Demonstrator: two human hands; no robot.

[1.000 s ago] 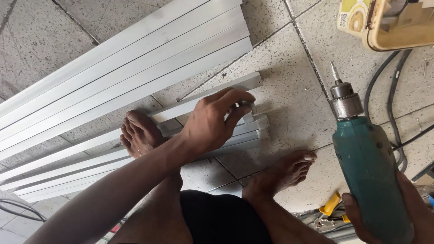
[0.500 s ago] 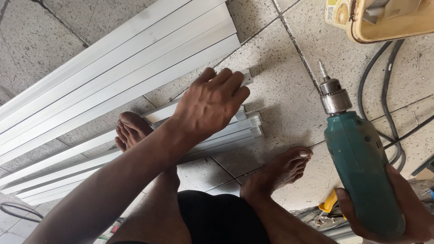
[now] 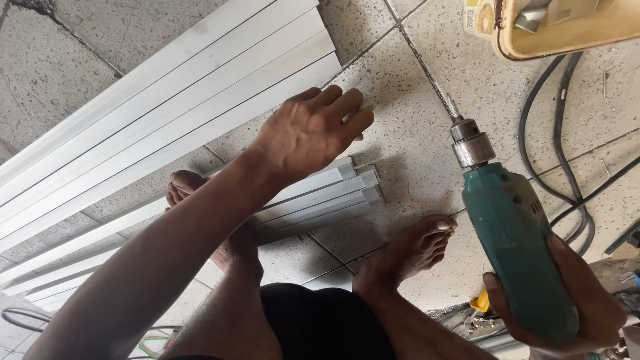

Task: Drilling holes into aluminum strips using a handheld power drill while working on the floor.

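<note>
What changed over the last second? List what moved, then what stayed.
The left hand let go of the short metal bars and lifted off them, fingers spread. The right hand kept gripping the green drill, bit pointing away. Both bare feet and the long white strips stayed put.

Landmark: speckled tiled floor
Far side of floor: wide stack of white strips, running diagonally
Top right corner: yellowish tray
Right side: black cables, looping across tiles
Bottom left: thin wires
</note>
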